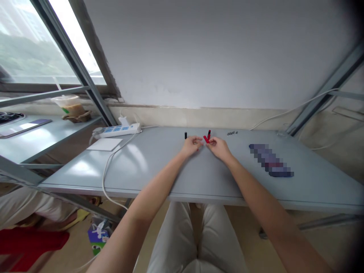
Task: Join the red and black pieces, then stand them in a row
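My right hand [218, 147] is over the grey-blue tabletop, its thumb and fingers pinched on a small flat red piece [206, 139]. Just behind that piece stands a small red and black cylinder [209, 133], too small to name surely. Close by on the left, my left hand [192, 145] has its fingers curved and apart, with nothing I can make out between them. A small black cylinder [185, 135] stands upright beyond the left wrist. Several tiny dark pieces [232, 133] lie in a row to the right of my right hand.
At the table's [119, 178] back left are a white power strip [118, 130] and a flat white square [105, 144]. A white cable [105, 170] runs over the front edge. A pixelated bluish object [270, 161] lies at right. A drink cup [71, 104] stands on the left-hand surface.
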`<control>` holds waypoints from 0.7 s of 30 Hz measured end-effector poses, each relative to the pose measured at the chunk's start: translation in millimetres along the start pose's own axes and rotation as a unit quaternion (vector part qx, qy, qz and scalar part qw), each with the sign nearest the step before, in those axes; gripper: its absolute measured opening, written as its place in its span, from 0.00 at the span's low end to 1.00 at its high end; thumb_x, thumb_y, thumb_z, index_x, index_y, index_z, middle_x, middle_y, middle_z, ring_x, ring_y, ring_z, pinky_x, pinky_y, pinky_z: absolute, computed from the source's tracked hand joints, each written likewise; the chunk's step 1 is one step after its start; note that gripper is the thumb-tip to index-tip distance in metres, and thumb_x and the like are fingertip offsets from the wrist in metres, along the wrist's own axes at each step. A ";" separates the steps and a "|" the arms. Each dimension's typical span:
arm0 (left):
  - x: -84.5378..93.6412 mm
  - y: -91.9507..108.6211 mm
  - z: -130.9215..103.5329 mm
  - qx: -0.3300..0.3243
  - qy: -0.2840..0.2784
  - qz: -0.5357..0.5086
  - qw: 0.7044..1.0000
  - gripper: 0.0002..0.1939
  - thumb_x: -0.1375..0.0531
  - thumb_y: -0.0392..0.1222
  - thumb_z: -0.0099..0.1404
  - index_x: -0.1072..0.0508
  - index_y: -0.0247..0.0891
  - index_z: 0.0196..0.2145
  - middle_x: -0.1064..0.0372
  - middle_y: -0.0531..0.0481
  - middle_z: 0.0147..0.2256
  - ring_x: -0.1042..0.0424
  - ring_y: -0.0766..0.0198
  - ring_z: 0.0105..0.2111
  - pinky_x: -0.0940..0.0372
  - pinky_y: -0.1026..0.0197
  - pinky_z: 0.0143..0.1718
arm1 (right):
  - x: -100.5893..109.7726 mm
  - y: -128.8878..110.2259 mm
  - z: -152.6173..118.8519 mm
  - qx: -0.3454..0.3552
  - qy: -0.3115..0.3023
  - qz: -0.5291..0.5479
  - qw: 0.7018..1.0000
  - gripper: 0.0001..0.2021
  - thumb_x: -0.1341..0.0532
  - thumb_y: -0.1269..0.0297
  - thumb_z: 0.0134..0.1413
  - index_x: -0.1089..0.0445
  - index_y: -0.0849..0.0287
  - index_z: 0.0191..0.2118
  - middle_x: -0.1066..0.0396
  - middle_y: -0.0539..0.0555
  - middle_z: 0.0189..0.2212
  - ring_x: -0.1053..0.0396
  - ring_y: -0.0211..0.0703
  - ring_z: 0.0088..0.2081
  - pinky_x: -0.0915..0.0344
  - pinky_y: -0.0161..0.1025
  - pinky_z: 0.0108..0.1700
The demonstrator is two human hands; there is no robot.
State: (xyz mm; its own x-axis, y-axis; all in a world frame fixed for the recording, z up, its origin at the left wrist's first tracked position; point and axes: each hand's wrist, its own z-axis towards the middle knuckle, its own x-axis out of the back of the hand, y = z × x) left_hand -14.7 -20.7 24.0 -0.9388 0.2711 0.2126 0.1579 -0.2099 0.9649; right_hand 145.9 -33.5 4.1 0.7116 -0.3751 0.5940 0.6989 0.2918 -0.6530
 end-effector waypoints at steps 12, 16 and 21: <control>56.0 -20.9 12.0 0.081 0.138 0.138 0.977 0.16 0.35 0.31 0.40 0.41 0.40 0.11 0.44 0.50 0.14 0.33 0.52 0.33 0.42 0.58 0.34 | -25.5 -16.9 1.0 -0.069 -0.077 0.026 0.994 0.05 0.40 0.67 0.41 0.38 0.57 0.24 0.35 0.49 0.20 0.38 0.37 0.23 0.44 0.36 0.28; 76.7 -23.5 12.3 0.111 0.164 0.129 0.972 0.17 0.32 0.34 0.37 0.40 0.40 0.18 0.36 0.46 0.22 0.33 0.49 0.39 0.41 0.58 0.35 | -39.2 -21.8 11.1 -0.056 -0.086 -0.037 0.994 0.06 0.39 0.69 0.41 0.39 0.57 0.21 0.33 0.51 0.20 0.37 0.39 0.23 0.44 0.36 0.27; 81.3 -11.9 11.3 0.159 0.086 0.241 0.954 0.27 0.32 0.44 0.40 0.33 0.35 0.38 0.30 0.40 0.37 0.32 0.51 0.42 0.39 0.58 0.38 | -54.4 -28.1 25.1 -0.069 -0.104 -0.106 0.987 0.03 0.40 0.68 0.43 0.36 0.58 0.24 0.30 0.54 0.25 0.34 0.40 0.27 0.43 0.35 0.28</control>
State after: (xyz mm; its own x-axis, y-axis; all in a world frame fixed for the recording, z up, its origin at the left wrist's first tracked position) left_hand -89.4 14.5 31.6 -0.7653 0.0522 0.6415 0.6433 0.0317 0.7649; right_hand 89.3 0.8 1.9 0.5606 -0.2225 0.7976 0.8269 0.0990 -0.5536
